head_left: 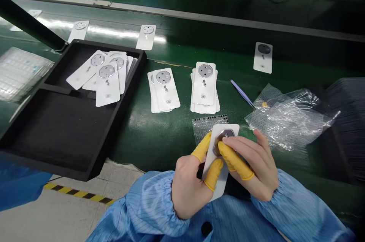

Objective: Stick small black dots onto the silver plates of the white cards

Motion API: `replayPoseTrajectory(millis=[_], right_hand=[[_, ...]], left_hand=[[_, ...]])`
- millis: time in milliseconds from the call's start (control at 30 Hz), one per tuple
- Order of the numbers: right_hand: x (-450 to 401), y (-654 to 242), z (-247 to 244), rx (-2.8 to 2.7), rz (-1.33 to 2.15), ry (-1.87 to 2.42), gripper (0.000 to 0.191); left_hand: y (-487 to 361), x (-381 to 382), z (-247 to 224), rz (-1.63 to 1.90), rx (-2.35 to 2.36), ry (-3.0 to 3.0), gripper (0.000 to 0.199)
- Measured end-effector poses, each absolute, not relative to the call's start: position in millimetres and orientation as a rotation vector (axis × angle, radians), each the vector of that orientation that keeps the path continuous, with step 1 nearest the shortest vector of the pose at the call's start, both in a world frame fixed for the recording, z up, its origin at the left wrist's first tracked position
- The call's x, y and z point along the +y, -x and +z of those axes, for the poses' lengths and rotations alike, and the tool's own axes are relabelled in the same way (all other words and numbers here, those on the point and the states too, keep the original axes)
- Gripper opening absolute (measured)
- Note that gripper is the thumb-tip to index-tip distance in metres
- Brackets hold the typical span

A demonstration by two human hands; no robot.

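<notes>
My left hand (196, 181), with yellow finger cots on its thumb and forefinger, grips a white phone back cover (219, 183) tilted up in front of my body. At the cover's upper end sits a silver octagonal camera ring. My right hand (251, 162) has its yellow-cotted thumb and its forefinger brought together over that ring; anything pinched between them is too small or hidden to name. Just beyond the cover lies a clear sheet (209, 124) edged with small black dots. Two short stacks of similar covers (203, 86) (167, 92) rest farther up the green bench.
To the left, a black tray (57, 132) holds several covers. Single covers (263, 57) lie along the far bench. Purple tweezers (242, 93) and crumpled bubble wrap (291, 116) are at right, beside a dark stack (348, 120). A black post (31, 21) crosses the upper left.
</notes>
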State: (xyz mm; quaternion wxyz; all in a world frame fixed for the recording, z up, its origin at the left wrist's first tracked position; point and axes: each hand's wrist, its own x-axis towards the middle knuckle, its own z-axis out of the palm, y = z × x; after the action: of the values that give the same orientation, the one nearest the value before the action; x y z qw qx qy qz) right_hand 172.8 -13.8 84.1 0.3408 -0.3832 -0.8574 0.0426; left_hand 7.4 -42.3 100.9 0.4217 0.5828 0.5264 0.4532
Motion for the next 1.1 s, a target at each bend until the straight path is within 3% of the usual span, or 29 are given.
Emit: replayPoseTrajectory(millis=[167,267,467,600,833,1000,1100], right_hand=[[-13,-164,97,-2.339,-0.007,0.89,0.031],[-19,-163,95,-2.438,0.017,0.957,0.042],[-18,-168,81,-2.292,0.471,0.857,0.06],[-11,-169,77,-1.963,0.533,0.986,0.064],[-9,-156,77,-1.923,0.865,1.073,0.059],[54,-157,87,-2.203,0.6,1.141,0.057],[139,-186,106,-2.148,0.243,1.775,0.054]], left_hand=[[-4,-42,100,1.158,1.329,-1.499,0.017],[-2,-43,96,1.104,1.368,-1.543,0.002],[-5,-40,89,1.012,1.189,-1.124,0.011],[-8,-27,92,1.081,0.873,-0.749,0.043],[-4,-10,88,1.22,1.054,-0.928,0.025],[30,20,78,1.306,1.438,-1.338,0.033],[70,72,78,1.309,1.775,-1.497,0.042]])
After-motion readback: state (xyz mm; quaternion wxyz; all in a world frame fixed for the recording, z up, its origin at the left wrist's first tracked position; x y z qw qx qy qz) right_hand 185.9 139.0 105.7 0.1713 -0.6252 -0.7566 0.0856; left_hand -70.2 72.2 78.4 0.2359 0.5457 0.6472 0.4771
